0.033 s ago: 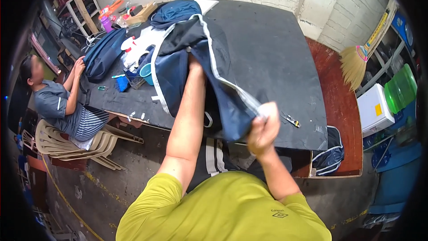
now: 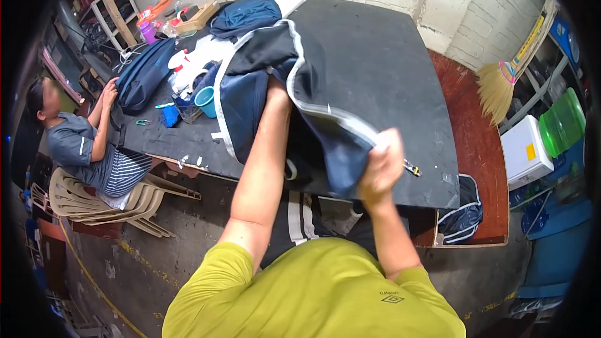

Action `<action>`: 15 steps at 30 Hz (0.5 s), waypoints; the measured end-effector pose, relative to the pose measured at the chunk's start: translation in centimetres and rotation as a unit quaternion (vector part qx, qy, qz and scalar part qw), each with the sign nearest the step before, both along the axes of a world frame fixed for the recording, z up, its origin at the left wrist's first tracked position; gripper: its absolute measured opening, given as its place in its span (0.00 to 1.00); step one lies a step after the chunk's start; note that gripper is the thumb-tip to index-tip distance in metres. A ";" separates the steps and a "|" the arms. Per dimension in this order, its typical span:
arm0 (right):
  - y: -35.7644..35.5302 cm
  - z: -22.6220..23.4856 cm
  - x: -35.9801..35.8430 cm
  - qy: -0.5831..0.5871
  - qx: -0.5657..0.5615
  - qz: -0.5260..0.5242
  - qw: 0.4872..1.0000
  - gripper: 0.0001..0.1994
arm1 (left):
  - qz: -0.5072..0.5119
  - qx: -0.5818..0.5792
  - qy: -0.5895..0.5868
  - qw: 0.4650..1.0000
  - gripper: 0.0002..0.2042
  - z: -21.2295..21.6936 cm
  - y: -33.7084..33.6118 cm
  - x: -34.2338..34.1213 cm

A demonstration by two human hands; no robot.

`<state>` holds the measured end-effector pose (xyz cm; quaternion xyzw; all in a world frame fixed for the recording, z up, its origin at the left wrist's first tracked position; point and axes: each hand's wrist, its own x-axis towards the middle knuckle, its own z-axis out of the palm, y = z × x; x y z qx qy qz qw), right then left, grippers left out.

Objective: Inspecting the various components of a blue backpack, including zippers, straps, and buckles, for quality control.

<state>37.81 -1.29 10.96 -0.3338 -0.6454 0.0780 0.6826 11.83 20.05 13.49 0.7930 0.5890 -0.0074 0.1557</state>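
A dark navy garment with pale piping along its edges lies bunched on the black table. My left forearm reaches forward and my left hand goes in under the cloth at its middle, so the fingers are hidden. My right hand is closed around the garment's near corner, holding it up just above the table's front edge. A small metal tool lies on the table right beside that hand.
Another person sits at the table's left end on stacked plastic chairs, their hands on blue cloth. A teal cup, a white bottle and small items crowd that side. A broom, a green jug and a dark bag stand to the right.
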 end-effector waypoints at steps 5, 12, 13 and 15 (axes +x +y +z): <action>11.2 6.7 8.4 0.183 -0.022 -0.031 0.982 0.26 | -0.185 0.171 -0.344 0.904 0.19 -1.8 -14.1 7.4; 24.1 2.8 11.9 -0.087 -0.007 -0.107 0.990 0.23 | -0.239 -0.283 -0.579 0.727 0.34 0.7 -26.9 8.7; 24.6 1.1 10.0 -0.117 -0.024 -0.137 0.983 0.24 | -0.189 -0.374 -0.699 0.579 0.35 0.0 -26.7 9.3; 24.9 -1.2 8.3 -0.250 -0.175 -0.189 0.933 0.25 | -0.116 -0.318 -0.814 0.472 0.37 0.1 -25.5 10.2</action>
